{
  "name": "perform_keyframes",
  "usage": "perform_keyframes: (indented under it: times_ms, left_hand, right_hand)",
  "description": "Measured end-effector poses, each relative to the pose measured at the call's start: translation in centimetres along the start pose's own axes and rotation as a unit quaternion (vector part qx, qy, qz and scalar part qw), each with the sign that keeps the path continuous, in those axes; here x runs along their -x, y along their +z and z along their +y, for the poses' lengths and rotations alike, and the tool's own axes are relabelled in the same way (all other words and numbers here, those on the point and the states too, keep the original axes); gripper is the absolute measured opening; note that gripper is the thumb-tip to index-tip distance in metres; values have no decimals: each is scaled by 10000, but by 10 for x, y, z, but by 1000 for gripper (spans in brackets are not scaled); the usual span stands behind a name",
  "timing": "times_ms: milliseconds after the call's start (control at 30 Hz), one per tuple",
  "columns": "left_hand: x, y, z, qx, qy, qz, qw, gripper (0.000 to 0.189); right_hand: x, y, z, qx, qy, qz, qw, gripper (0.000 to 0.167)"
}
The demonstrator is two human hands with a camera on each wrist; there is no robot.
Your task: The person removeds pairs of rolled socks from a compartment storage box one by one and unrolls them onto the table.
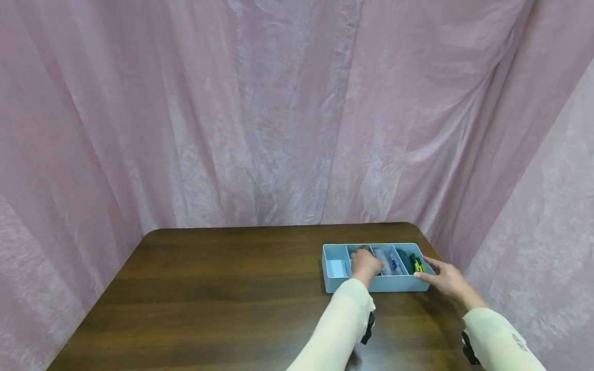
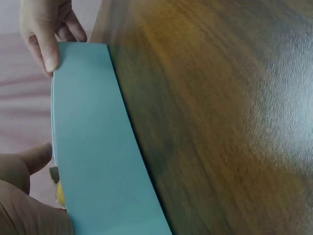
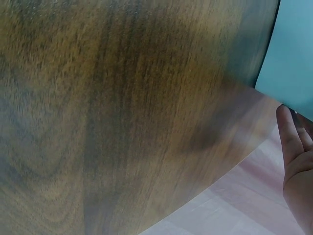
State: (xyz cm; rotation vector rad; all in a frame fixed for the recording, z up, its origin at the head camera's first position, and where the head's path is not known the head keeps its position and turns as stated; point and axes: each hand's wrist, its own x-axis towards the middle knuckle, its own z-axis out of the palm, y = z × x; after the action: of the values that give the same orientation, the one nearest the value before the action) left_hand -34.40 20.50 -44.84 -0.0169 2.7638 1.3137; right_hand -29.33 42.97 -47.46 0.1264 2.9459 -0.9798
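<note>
Head view shows the blue organizer (image 1: 399, 285) sitting near the tabletop's (image 1: 209, 288) far right corner, probably light, stiff and slippery, its ends likely offering firm holds. Right hand (image 1: 445, 281) is gripping one; left hand (image 1: 365, 264) is reaching inside, grip unclear.

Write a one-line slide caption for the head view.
Left hand in a divided blue tray, right hand touching its right end, on a brown wooden table.

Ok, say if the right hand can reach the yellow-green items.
Likely yes: the right hand holds the right end of the tray, beside the yellow-green items, and no lid blocks them.
</note>
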Motion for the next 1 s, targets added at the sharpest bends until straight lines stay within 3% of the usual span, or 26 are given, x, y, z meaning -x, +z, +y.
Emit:
perform_keyframes:
  times_ms: [133, 267, 433, 567, 833, 1000]
  left_hand:
    - [-5, 14, -5, 176, 60, 552, 9983, 47]
    - [-13, 26, -8, 360, -4, 888, 9954, 42]
    - [-11, 29, -7, 538, -216, 864, 9946, 43]
    - [-5, 23, -5, 554, -216, 693, 9958, 49]
    - [-7, 23, -11, 467, 38, 953, 9943, 31]
    - [-13, 25, -9, 85, 246, 1115, 9934, 24]
  right_hand:
    - [0, 0, 0, 15, -39, 42, 10000, 88]
    - [0, 0, -1, 13, -43, 44, 10000, 90]
    - [0, 1, 0, -13, -61, 54, 10000, 91]
    - [2, 2, 2, 23, -136, 89, 9999, 88]
    - [3, 5, 2, -79, -289, 174, 9994, 86]
    - [2, 0, -1, -130, -248, 92, 9996, 85]
